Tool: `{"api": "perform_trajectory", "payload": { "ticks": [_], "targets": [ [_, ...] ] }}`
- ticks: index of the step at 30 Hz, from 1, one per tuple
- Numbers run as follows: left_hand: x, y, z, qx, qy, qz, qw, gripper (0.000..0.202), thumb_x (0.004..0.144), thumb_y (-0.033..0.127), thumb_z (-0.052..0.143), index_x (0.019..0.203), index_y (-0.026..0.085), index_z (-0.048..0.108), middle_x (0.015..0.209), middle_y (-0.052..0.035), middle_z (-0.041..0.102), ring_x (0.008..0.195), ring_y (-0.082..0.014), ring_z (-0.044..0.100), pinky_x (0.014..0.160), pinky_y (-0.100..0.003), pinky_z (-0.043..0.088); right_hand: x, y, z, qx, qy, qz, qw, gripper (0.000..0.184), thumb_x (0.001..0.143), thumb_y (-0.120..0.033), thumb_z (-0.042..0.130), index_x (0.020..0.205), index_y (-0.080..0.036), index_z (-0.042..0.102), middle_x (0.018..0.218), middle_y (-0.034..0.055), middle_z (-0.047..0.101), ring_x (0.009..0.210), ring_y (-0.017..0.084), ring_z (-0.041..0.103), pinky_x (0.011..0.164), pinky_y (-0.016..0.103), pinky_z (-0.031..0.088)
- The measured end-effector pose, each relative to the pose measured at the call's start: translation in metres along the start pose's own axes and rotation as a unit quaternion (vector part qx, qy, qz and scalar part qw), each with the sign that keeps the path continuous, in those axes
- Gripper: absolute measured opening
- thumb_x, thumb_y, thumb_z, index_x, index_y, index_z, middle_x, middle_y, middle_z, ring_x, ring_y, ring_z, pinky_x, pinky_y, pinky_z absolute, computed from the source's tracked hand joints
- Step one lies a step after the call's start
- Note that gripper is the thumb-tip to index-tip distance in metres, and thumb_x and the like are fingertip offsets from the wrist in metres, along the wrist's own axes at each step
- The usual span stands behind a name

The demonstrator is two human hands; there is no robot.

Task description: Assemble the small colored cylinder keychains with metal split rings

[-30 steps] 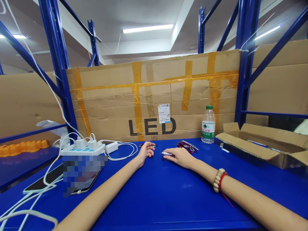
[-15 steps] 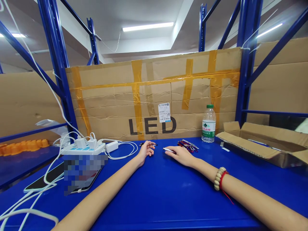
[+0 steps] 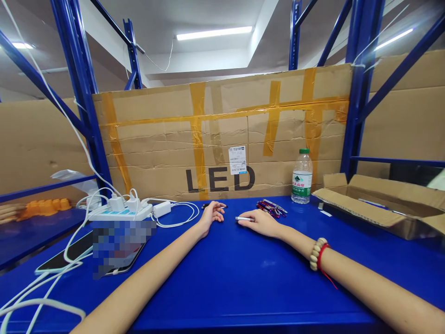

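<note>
Both of my arms lie stretched out on the blue table (image 3: 222, 283). My left hand (image 3: 211, 214) rests palm up with its fingers loosely curled and nothing in them. A small dark pen-like object (image 3: 206, 205) lies just behind it. My right hand (image 3: 260, 221) lies palm down, its fingers closed around a thin silver pen-like object (image 3: 241, 218) that sticks out to the left. A bead bracelet with a red cord (image 3: 318, 253) circles my right wrist. A small pile of red and silver pens (image 3: 271, 208) lies just beyond my right hand.
A taped cardboard wall marked LED (image 3: 222, 139) closes the back. A water bottle (image 3: 301, 177) stands at the back right beside an open cardboard box (image 3: 382, 204). At left lie a power strip (image 3: 120, 213) with chargers, white cables (image 3: 177, 215), and phones (image 3: 62, 257).
My right hand slid slightly forward with the silver object in it. The view tilted a little; my left hand stayed where it was.
</note>
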State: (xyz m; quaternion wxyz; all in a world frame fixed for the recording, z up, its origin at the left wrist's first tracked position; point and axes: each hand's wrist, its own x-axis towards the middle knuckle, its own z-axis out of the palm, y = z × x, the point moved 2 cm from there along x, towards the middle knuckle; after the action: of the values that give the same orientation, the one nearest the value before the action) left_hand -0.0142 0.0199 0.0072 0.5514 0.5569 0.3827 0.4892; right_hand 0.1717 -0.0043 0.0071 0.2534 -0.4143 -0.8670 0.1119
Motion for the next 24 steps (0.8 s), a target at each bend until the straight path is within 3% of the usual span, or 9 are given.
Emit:
{"api": "perform_trajectory", "payload": {
  "ticks": [4,7,18,24],
  "targets": [
    [-0.0023,0.0023,0.0011,0.022,-0.01,0.01,1.0,0.036,0.077,0.033,0.034,0.083,0.011,0.061,0.069,-0.0035,0.058,0.065,-0.0135,0.061,0.064,-0.021,0.039,0.002,0.0026,0.0017,0.024,-0.006,-0.014,1.0,0.041,0.081,-0.051,0.041,0.091,-0.02,0.067,0.084,0.0014,0.068,0.075,0.018,0.059,0.064,0.025,0.041],
    [-0.0031,0.0031,0.0023,0.04,-0.012,0.009,0.999,0.039,0.078,0.033,0.032,0.083,0.011,0.063,0.072,-0.0047,0.061,0.07,-0.0143,0.061,0.068,-0.022,0.039,0.0028,0.004,0.0029,0.051,-0.005,-0.031,0.998,0.04,0.083,-0.048,0.039,0.093,-0.02,0.066,0.09,0.0017,0.068,0.079,0.019,0.059,0.069,0.027,0.043],
    [-0.0029,0.0033,0.0032,0.032,0.005,0.004,0.999,0.038,0.08,0.028,0.031,0.08,0.011,0.064,0.07,-0.0049,0.062,0.067,-0.0141,0.061,0.067,-0.022,0.039,0.0017,0.0029,0.0013,0.047,0.004,-0.018,0.999,0.039,0.082,-0.047,0.041,0.098,-0.021,0.066,0.101,0.0032,0.066,0.088,0.021,0.059,0.075,0.029,0.043],
    [-0.0028,0.003,0.0035,0.027,0.007,0.005,1.0,0.036,0.078,0.029,0.033,0.077,0.011,0.064,0.069,-0.0046,0.061,0.066,-0.0145,0.061,0.067,-0.023,0.038,0.0019,0.0039,0.0024,0.035,-0.005,-0.017,0.999,0.04,0.082,-0.048,0.041,0.092,-0.019,0.067,0.088,0.0031,0.068,0.077,0.019,0.06,0.068,0.028,0.043]
  ]
}}
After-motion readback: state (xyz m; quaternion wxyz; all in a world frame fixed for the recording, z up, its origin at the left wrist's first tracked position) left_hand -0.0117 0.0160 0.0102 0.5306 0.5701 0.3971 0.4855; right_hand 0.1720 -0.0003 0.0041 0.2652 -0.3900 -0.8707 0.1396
